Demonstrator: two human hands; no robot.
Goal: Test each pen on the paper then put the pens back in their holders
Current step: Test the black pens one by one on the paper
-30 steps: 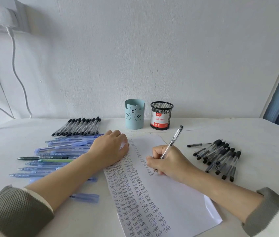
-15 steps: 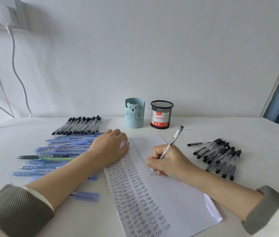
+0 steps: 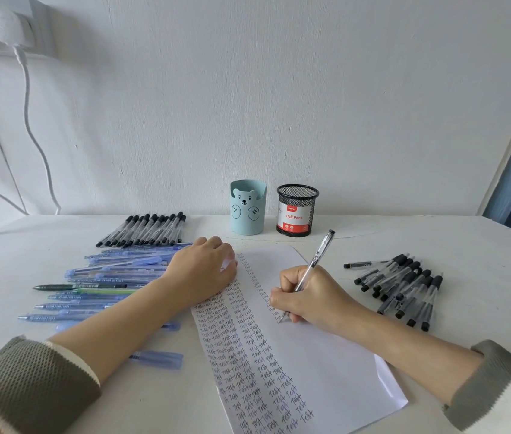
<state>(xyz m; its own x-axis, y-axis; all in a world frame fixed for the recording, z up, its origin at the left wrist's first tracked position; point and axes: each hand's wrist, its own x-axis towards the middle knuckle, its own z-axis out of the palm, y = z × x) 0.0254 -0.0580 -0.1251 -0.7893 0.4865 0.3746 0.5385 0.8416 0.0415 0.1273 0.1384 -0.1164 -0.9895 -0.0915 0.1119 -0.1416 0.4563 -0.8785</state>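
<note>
Looking down over a white table, we see the right hand pinching a clear-barrelled ballpoint pen between thumb and fingers, its tip touching the sheet of paper at the foot of a short column of writing and its clip end tilted up and away toward the wall. The paper lies slantwise between the two forearms, and its left half is filled with columns of the handwritten word "Test". The left hand rests knuckles-up on the sheet's upper left edge, fingers loosely bent, holding nothing that we can make out. Behind the paper, near the wall, stand a pale blue bear-faced pen holder and, just beside it on the right, a black mesh pen holder with a "Ball Pens" label inside; we see no pens rising from either. Left of the sheet lies a tidy row of black-capped pens, and nearer us a spread of blue pens with a green pen among them, some passing under the left forearm. Right of the sheet, apart from it, lies a fanned cluster of black-capped clear pens. A white charger sits in a wall socket at the upper left.
</note>
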